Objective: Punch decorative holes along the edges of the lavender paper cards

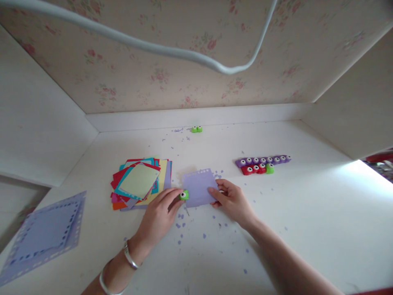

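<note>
Purple sheet (199,189): left hand (159,209) grips green punch (184,195) at the sheet's left edge; right hand (231,201) pinches its right edge. Slack right grip could skew punching.

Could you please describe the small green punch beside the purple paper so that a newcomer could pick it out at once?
On the white table, find the squarish purple paper sheet pinched by the right hand. At that sheet's left edge, the left hand holds a small, bright-green plastic punch with a white, dark-centred eye. Unlike the other green punches, it is in a hand.
</note>
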`<state>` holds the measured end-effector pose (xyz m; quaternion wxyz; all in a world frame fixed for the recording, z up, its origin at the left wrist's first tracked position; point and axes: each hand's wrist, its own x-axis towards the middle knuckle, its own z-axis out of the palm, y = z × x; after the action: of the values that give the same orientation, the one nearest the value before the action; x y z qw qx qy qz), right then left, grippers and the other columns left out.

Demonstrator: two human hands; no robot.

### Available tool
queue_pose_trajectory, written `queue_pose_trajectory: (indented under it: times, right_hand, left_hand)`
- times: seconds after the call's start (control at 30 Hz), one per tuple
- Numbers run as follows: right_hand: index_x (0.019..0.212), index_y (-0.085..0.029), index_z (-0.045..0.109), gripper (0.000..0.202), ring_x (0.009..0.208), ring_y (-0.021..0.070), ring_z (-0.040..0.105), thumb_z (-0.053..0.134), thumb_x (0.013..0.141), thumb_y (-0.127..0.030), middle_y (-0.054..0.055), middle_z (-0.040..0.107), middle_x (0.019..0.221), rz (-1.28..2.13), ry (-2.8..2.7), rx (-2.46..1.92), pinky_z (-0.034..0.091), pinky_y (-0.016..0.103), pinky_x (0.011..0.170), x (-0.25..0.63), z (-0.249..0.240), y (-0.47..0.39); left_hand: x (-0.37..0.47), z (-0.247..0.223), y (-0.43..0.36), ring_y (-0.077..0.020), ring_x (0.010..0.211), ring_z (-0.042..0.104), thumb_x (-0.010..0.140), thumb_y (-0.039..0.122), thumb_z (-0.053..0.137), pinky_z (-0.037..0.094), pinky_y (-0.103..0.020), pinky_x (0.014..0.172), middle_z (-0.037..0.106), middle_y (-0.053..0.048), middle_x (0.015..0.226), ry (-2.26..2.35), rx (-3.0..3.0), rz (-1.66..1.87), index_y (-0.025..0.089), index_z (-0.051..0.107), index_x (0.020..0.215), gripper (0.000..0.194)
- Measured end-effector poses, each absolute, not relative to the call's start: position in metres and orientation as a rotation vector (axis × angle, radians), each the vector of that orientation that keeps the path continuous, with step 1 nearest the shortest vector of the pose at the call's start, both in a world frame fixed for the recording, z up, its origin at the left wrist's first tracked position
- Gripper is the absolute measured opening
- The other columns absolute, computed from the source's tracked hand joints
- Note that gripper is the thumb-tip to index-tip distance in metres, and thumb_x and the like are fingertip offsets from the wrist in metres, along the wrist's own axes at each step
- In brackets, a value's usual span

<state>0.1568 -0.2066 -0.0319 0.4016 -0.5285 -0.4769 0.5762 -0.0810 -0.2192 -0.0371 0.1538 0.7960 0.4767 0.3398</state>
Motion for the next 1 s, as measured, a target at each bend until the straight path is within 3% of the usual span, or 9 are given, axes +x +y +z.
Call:
queue_pose_trajectory:
  times: [0.37,1.0]
  right_hand:
    - [0.107,-0.02,0.057,0.029,0.068,0.0176,0.069,0.058,0.085,-0.04,0.005,0.069,0.089,1.294,-1.437,-1.487,0.056,0.028,0.056,0.1528,-0.0335,-0.2101]
    - [0.105,-0.022,0.057,0.021,0.062,0.0147,0.068,0.057,0.086,-0.032,0.002,0.068,0.085,1.224,-1.521,-1.517,0.051,0.024,0.054,0.1544,-0.033,-0.2101]
  left_hand:
    - [-0.0793,-0.0342,-0.2213,-0.0188,0.107,0.058,0.09,0.022,0.058,0.049,-0.035,0.096,0.063,-0.006,0.114,1.366,2.378,0.879,0.021,0.057,0.12,0.029]
    - [-0.0764,-0.035,-0.218,-0.0184,0.102,0.061,0.091,0.022,0.057,0.052,-0.035,0.092,0.065,-0.006,0.11,1.343,2.393,0.93,0.022,0.06,0.116,0.025]
